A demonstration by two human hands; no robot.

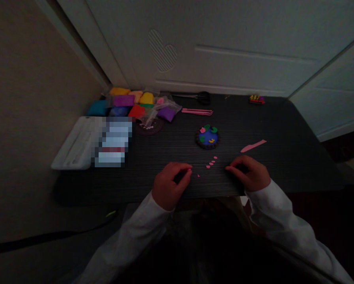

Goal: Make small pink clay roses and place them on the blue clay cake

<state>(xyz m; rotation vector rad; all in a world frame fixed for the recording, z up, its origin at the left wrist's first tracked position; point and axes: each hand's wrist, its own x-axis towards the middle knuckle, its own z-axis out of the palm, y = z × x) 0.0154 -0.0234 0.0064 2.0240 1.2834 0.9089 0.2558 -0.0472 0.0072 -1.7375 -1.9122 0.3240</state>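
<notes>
My left hand (168, 184) rests on the dark table (171, 146) with its fingers curled and the fingertips pinched on a small pink bit of clay. My right hand (249, 172) lies on the table with its fingers curled; whether anything is in them is hidden. Between the hands lie a tiny pink piece (198, 175) and a short row of several small pink clay pieces (211, 162). Beyond them sits a round blue clay disc (208, 136) with a dark rim and pink, green and yellow decorations.
A pink clay knife (253, 146) lies to the right. Bags of coloured clay (134, 104), pink tools (197, 111), scissors (201, 97) and a small coloured clay figure (256, 99) sit along the back. A white tray (79, 144) and a dark disc (149, 126) stand at the left.
</notes>
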